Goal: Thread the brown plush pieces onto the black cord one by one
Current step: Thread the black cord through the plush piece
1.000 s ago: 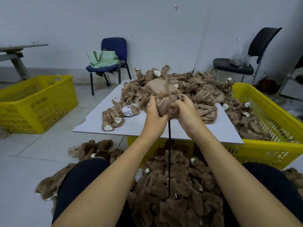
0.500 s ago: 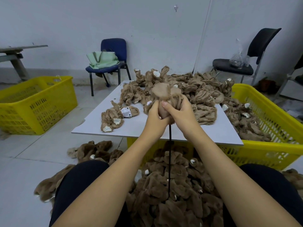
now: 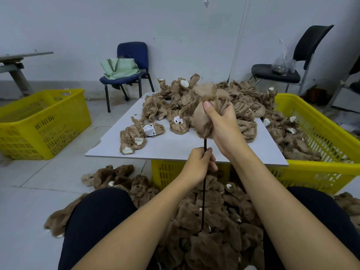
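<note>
My right hand [image 3: 222, 121] grips a bunched brown plush piece [image 3: 204, 106] held up over the grey board [image 3: 175, 147]. A black cord [image 3: 203, 191] comes out of the bottom of that piece and runs straight down. My left hand [image 3: 198, 164] is curled round the cord just below the piece. The cord's lower end vanishes into a heap of threaded plush pieces [image 3: 210, 230] between my knees. More loose plush pieces [image 3: 243, 98] are piled on the far half of the board, and a few lie apart at its left [image 3: 134, 137].
The board rests on a yellow crate [image 3: 319, 172] that holds more plush pieces. Another yellow crate [image 3: 42, 121] stands on the floor at the left. A blue chair [image 3: 132, 61] with a green bag and a black chair [image 3: 292, 71] stand by the wall.
My left hand has let go of the plush piece and dropped down to grip the cord below it. My right hand has lifted the piece slightly and holds it alone.
</note>
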